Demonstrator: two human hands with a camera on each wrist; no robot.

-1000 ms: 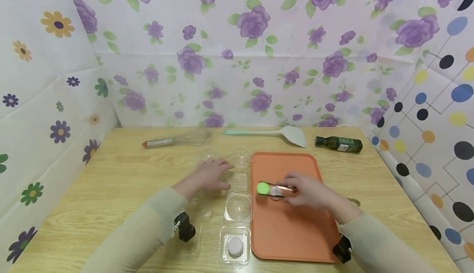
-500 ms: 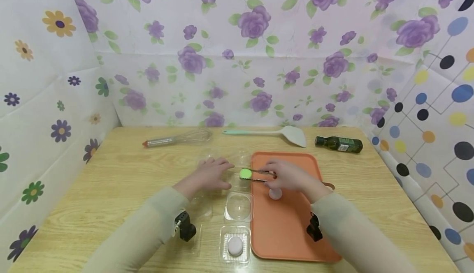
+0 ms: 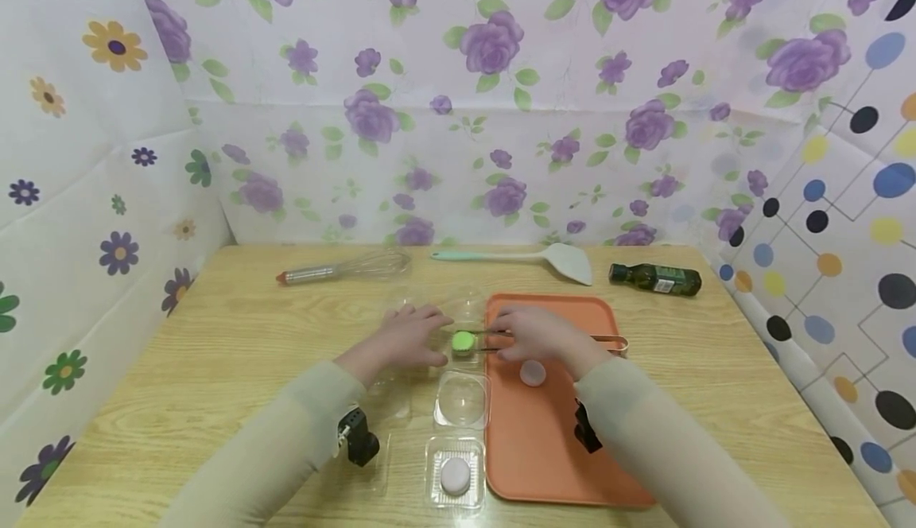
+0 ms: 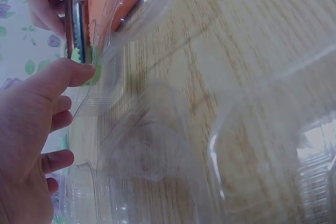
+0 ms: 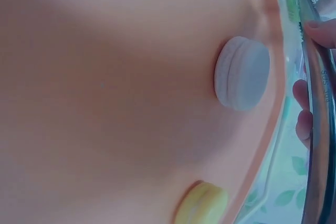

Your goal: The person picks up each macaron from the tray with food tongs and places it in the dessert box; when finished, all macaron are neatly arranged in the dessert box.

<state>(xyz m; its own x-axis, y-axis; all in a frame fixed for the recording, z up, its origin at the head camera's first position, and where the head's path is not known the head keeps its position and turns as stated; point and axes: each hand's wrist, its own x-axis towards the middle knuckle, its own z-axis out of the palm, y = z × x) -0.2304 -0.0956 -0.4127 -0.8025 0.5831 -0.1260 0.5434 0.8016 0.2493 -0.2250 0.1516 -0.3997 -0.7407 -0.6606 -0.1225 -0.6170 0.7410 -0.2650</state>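
My right hand grips metal tongs across the tray's left edge. Between the tong tips, a bright green macaron is low in a clear plastic box of the right column. My left hand lies over the clear boxes with fingers spread, its thumb right at a plastic rim in the left wrist view. On the orange tray, a pale lilac macaron lies just below my right hand. The right wrist view also shows a yellow macaron, hidden from the head view.
Another pale macaron sits in the nearest clear box; an open clear box stands beyond it. Along the back lie a whisk, a spatula with a mint handle and a dark green bottle.
My right hand has moved left with the tongs, carrying the green macaron from above the tray into a clear box. The lilac macaron has come into fuller view. My left hand has stayed put.
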